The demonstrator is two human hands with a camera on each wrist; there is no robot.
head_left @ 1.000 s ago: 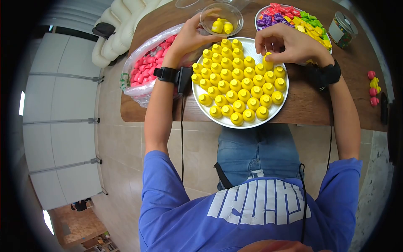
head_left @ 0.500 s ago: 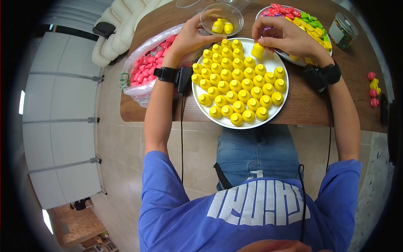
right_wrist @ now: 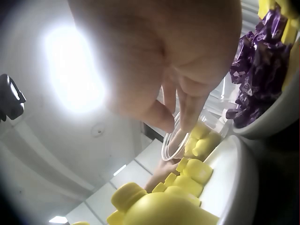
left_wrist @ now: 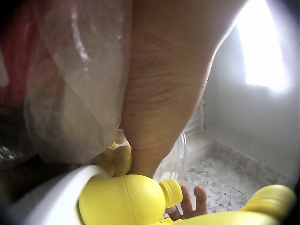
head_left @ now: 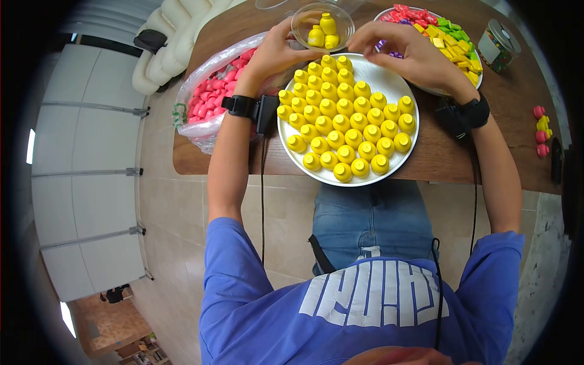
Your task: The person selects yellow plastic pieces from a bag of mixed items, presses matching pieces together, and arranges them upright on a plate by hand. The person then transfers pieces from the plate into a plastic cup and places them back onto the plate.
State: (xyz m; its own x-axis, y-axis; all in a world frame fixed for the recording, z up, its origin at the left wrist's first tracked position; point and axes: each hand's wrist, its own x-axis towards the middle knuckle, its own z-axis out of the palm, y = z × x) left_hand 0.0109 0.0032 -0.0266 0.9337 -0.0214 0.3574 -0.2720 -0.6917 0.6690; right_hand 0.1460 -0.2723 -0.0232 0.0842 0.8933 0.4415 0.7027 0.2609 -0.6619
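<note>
My left hand (head_left: 275, 53) grips a clear plastic cup (head_left: 302, 19) beyond the far rim of a white plate (head_left: 376, 72). Three small yellow bottles (head_left: 328, 24) are in the cup. Upright yellow bottles (head_left: 345, 107) of the same kind stand close together on the plate, with bare plate at its far right. My right hand (head_left: 413, 53) is over that bare part, fingertips at the cup's right rim. In the right wrist view, its fingers (right_wrist: 190, 110) reach down at the cup (right_wrist: 168, 147) with no bottle between them.
A plastic bag of pink pieces (head_left: 214, 91) lies left of the plate. Behind my right hand is a bowl of wrapped sweets (head_left: 453, 45), beside a lidded jar (head_left: 496, 45). Several small pink and yellow pieces (head_left: 541, 135) sit near the table's right edge.
My right hand has lifted a yellow bottle off the plate's right side, carried it up and left, and let it go into the cup. The left hand has stayed almost still.
</note>
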